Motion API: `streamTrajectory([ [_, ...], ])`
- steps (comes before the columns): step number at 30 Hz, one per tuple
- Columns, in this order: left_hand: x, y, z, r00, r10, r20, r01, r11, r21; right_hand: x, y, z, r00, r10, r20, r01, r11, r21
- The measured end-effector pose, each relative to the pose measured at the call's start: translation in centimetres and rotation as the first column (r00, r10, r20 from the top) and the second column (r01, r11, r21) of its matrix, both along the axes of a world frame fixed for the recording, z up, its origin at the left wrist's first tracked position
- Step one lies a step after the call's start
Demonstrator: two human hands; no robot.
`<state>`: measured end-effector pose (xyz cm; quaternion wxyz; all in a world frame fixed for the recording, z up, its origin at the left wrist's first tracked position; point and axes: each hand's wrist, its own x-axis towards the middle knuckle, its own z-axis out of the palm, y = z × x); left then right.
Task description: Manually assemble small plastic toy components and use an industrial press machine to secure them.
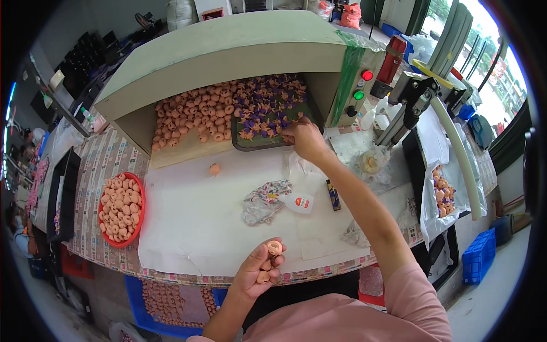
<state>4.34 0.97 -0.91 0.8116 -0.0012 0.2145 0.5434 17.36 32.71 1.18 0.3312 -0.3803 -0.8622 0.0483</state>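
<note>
Close to my body, my left hand (259,268) is closed around a few small hollow peach-coloured doll heads; the uppermost doll head (274,247) shows a round opening. My right hand (305,138) reaches forward to the front right of a dark tray (256,146), its fingers bent together among small peach-and-purple figure parts (268,108). Whatever is between those fingertips is too small and hidden to make out. Left of the tray, under the hood, lies a heap of hollow doll heads (196,111). One loose doll head (215,169) rests on the white table sheet (188,222).
A beige hood (228,43) with lit buttons covers the tray. At left stands a red basket (142,214) full of heads. A crumpled plastic bag (263,202), a white bottle (298,203) and a dark small box (333,195) lie mid-table. A metal-armed device (407,108) stands right.
</note>
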Motion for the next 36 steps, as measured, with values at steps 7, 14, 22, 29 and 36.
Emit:
streamTrajectory([
  [7, 0.9, -0.4, 0.4, 1.000, -0.013, -0.008, 0.013, 0.999, 0.034, -0.1, 3.1, 0.7, 0.911, -0.010, 0.412, 0.137, 0.950, -0.279],
  [14, 2.9, -0.5, 0.5, 0.999, 0.005, -0.040, -0.005, 1.000, 0.007, 3.4, -1.8, -0.2, 0.943, 0.134, -0.304, -0.197, 0.963, -0.184],
  [22, 4.3, 1.6, 0.7, 0.972, 0.027, -0.232, -0.018, 0.999, 0.040, 9.9, -18.3, 2.5, 0.750, -0.031, -0.660, -0.546, 0.533, -0.646],
  [29, 7.7, 2.5, -0.3, 0.907, 0.011, -0.421, 0.066, 0.984, 0.166, 13.7, -21.8, 2.8, 0.858, 0.130, -0.498, -0.424, 0.726, -0.541],
  [36, 8.8, 2.2, 0.0, 0.853, 0.005, -0.521, 0.109, 0.976, 0.187, 15.5, -21.7, 3.2, 0.854, 0.224, -0.469, -0.465, 0.733, -0.497],
])
